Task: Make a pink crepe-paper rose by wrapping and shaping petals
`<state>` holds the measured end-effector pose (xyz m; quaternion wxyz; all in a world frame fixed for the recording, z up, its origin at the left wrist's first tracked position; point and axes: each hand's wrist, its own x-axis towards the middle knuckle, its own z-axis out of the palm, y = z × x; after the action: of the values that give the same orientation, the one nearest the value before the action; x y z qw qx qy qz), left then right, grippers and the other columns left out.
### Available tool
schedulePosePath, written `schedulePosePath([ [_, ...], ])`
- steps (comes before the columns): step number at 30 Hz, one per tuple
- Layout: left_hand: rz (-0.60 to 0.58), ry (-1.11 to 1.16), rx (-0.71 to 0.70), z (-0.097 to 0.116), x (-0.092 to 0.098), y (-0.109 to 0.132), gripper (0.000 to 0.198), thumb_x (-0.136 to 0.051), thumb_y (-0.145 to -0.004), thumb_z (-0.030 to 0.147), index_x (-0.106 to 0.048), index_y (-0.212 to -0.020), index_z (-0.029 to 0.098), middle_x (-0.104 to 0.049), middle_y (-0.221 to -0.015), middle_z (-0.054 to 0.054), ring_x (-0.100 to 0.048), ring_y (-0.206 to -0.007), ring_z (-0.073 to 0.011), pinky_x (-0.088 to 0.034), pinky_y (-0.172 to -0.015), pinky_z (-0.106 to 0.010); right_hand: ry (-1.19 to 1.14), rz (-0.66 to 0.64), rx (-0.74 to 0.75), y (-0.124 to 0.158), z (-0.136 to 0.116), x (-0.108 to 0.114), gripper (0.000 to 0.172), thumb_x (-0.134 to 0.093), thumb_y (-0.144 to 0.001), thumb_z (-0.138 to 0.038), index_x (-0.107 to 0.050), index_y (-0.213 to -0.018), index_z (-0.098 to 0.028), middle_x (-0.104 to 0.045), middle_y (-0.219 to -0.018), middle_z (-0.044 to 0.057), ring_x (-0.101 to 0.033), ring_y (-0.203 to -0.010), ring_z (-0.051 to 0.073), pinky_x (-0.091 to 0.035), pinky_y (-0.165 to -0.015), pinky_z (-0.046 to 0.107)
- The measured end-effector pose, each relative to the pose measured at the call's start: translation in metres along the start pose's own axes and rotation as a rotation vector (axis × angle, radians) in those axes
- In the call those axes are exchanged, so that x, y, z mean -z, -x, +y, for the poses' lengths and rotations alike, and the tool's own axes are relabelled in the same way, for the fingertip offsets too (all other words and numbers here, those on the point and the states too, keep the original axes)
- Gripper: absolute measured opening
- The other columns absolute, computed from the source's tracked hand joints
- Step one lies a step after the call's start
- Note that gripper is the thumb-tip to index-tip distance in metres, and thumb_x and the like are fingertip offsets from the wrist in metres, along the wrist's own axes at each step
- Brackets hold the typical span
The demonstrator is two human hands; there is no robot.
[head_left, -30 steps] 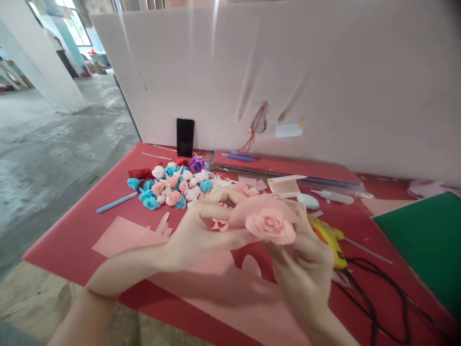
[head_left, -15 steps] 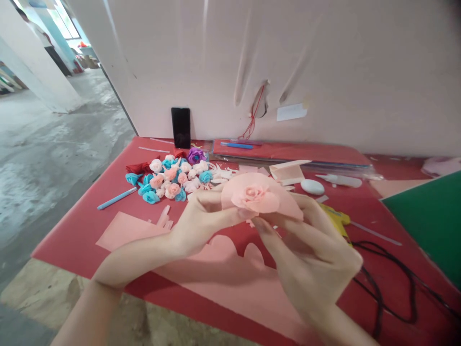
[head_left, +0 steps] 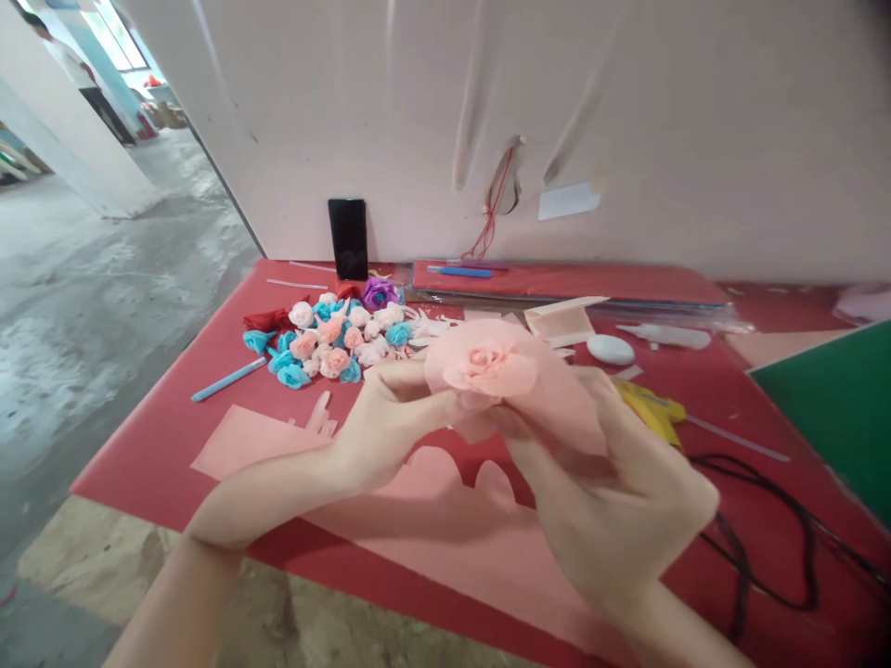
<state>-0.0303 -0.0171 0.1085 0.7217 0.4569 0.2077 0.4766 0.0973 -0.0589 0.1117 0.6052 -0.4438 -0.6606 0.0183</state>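
We count 1 phone (head_left: 348,238), 1 glue gun (head_left: 654,413), 1 purple flower (head_left: 380,294) & 1 fat light-blue pen (head_left: 228,379) on the red table (head_left: 153,445); the small flowers (head_left: 330,343) are too bunched for us to count. We've got 1 paper rose (head_left: 484,362) up above the table btwn both hands: our L hand (head_left: 390,422) pinches its left side, our R hand (head_left: 619,492) grasps the big petal (head_left: 557,380), thumb just under the bloom. Rose is pale pink, tight curls mid, rounder petals outside, w/ that 1 big smooth petal fanning behind & to the right.
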Motion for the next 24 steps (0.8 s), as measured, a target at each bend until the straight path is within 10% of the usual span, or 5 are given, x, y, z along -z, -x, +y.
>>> schedulePosePath([
  [24,0.124,0.063,-0.007,-0.007,-0.01,0.004,0.018,-0.081,-0.065,0.035,-0.071,-0.066,0.02,-0.066,-0.059,0.003,-0.06,-0.046,-0.0108,-0.053,-0.044,-0.022,0.216,-0.001,0.3,-0.004,0.0,0.004,0.024,-0.065,-0.071,0.002,-0.055,-0.068,-0.02,-0.067,-0.058,0.004,-0.061,-0.053,0.017,-0.046,-0.05,0.031],
])
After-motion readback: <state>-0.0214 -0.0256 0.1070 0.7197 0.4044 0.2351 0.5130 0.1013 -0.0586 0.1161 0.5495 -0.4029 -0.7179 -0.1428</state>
